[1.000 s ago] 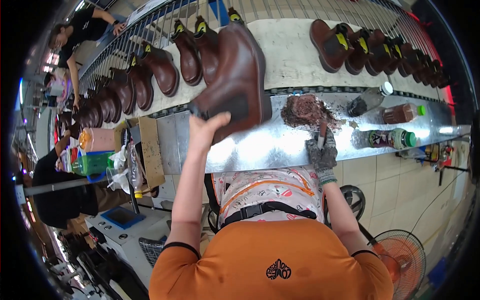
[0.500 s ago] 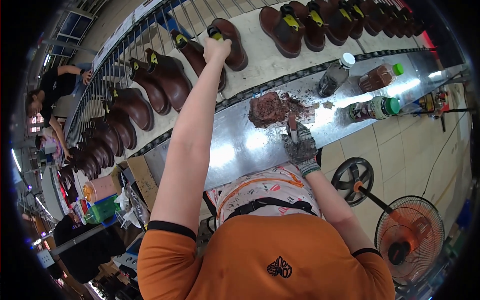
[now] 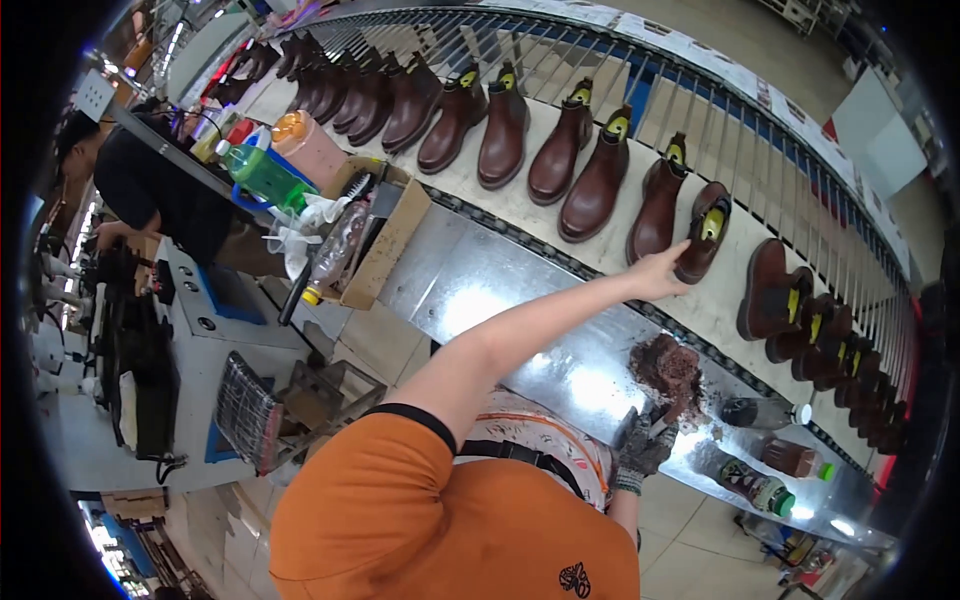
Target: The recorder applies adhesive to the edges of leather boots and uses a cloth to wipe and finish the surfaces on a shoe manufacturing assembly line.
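My bare left hand reaches across to the conveyor, its fingers closed at the toe of a dark brown ankle boot with a yellow-green lining. Another brown boot stands just left of it. Low over the metal ledge, my right hand, in a dirty grey knit glove, is closed around a small flat-bladed tool; its exact kind is unclear. Beside the glove lies a crumbly reddish-brown lump with loose bits scattered around it.
More brown boots line the pale conveyor belt on both sides. Bottles, one dark and capped white, lie right of the lump. A cardboard box with bottles and a brush sits left. A person works at far left.
My view has swung to the left. My left hand has shifted from the boot's top opening to its toe. The gloved right hand still holds the tool near the lump.
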Action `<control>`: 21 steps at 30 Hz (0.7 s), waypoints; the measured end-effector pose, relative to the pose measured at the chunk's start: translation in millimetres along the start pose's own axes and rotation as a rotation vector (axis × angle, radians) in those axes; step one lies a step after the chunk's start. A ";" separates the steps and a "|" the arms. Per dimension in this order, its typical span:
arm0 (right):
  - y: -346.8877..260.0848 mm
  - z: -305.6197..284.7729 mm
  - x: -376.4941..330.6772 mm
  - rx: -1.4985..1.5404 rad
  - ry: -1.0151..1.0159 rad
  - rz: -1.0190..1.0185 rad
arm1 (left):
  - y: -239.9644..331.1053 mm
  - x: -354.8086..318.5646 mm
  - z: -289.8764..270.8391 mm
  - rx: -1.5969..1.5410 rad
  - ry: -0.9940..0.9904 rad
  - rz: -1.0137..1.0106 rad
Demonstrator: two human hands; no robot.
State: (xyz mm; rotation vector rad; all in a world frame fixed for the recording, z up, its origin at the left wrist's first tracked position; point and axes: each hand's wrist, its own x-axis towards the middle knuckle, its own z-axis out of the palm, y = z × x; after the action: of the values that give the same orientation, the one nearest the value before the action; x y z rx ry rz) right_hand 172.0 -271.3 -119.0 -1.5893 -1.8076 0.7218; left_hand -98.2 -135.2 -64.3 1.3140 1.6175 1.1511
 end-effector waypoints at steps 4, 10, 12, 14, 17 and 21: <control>-8.6 0.2 9.5 0.008 -0.037 0.083 | -12.5 -32.2 -33.1 -0.044 -0.049 -0.075; 11.4 10.2 10.9 0.192 -0.088 0.198 | -46.7 -85.4 -60.2 -0.189 0.175 -0.121; 31.1 21.1 10.9 0.314 0.033 0.043 | -62.1 -107.8 -59.9 -0.222 0.215 -0.176; 34.4 17.4 9.2 0.257 0.007 0.089 | -66.0 -132.9 -69.8 -0.247 0.281 -0.233; 14.7 12.4 6.8 0.368 -0.032 0.224 | -51.8 -160.3 -98.6 -0.358 0.504 -0.373; 10.3 15.0 7.4 0.253 0.046 0.042 | -21.5 -201.6 -198.9 0.179 0.940 -0.130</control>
State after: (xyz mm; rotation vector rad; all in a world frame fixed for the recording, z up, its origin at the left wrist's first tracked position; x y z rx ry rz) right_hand 166.8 -262.7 -135.9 -1.4671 -1.5846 0.8873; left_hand -249.5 -371.3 -19.1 0.7515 2.4610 1.7035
